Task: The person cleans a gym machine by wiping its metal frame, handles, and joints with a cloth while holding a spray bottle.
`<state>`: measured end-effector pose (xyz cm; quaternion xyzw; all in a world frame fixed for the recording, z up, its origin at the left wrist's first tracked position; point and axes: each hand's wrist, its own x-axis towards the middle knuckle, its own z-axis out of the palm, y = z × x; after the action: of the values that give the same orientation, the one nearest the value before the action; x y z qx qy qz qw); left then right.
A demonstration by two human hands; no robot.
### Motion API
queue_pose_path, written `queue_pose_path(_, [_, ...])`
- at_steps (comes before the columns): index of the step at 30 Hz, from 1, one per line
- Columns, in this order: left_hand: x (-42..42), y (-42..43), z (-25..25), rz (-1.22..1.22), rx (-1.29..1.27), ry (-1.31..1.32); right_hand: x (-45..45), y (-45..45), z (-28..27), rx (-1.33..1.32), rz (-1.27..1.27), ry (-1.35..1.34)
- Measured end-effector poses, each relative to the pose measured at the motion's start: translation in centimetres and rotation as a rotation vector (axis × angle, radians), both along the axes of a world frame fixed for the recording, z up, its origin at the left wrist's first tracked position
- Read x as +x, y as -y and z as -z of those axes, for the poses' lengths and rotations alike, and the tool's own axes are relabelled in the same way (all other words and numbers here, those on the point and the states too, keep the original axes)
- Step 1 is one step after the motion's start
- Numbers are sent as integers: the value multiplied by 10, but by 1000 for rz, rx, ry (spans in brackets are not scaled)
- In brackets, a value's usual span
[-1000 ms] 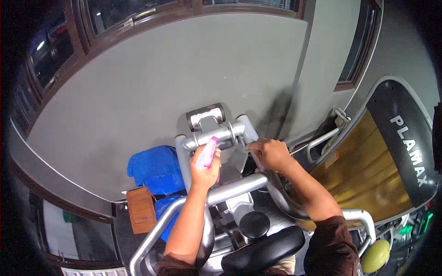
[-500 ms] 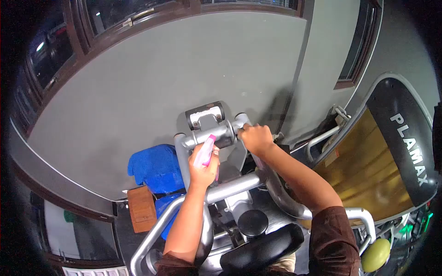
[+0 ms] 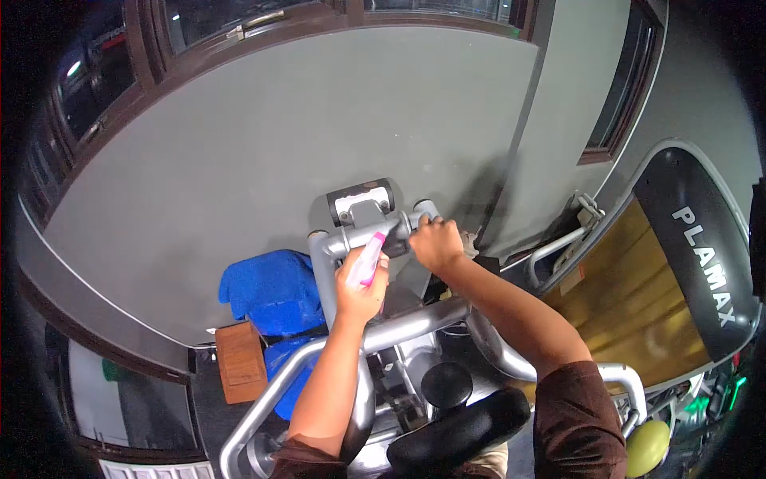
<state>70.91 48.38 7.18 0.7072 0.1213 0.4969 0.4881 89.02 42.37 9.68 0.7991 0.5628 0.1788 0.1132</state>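
Note:
My left hand (image 3: pixel 361 294) is wrapped round a spray bottle (image 3: pixel 366 263) with a pink top and a pale body. It is held tilted just in front of the silver crossbar (image 3: pixel 359 236) of a gym machine. My right hand (image 3: pixel 436 246) is closed at the right end of that crossbar, beside the upright tube (image 3: pixel 424 207). Its fingers curl inward, and what they hold, if anything, is hidden. Below both forearms runs a thicker silver tube (image 3: pixel 415 323) of the machine frame. Beyond the crossbar sits a black roller (image 3: pixel 361 199) on a white bracket.
A blue cloth (image 3: pixel 271 291) is draped left of the machine, near a brown wooden block (image 3: pixel 241 363). Black pads (image 3: pixel 459 431) lie below my arms. On the right stands a panel (image 3: pixel 654 271) lettered PLAMAX, with a yellow-green rounded object (image 3: pixel 647 449) under it. A grey wall (image 3: pixel 279 128) rises ahead.
My right hand has shifted slightly left and down along the bar end. The left hand still grips the spray bottle near the crossbar. The whole view has moved slightly.

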Motion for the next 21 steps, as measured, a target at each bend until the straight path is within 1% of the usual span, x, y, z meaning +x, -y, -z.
queue_pose_path(3, [3,-4,6,-14,3,3,-8,13,-3,-44,24,12])
queue_pose_path(6, [0,-4,8,-27,-16,21,-27,30,-4,-210,76,-151])
queue_pose_path(7, [-1,-2,7,-28,-24,23,-44,45,-24,-351,69,-167])
queue_pose_path(11, [2,-4,11,-36,-27,23,-48,57,-22,-451,146,-247])
queue_pose_path(14, [3,-5,13,-40,-4,19,-28,55,-17,-308,-14,-185])
queue_pose_path(15, [3,-5,12,-44,4,21,-19,54,-17,-203,-72,-84])
queue_pose_path(16, [2,-5,10,-42,-3,15,-16,49,-32,-215,-27,-28])
queue_pose_path(18, [1,-3,7,-41,-18,8,17,33,-23,46,-24,1])
queue_pose_path(21, [2,-4,8,-28,-12,9,55,27,-32,83,-17,-366])
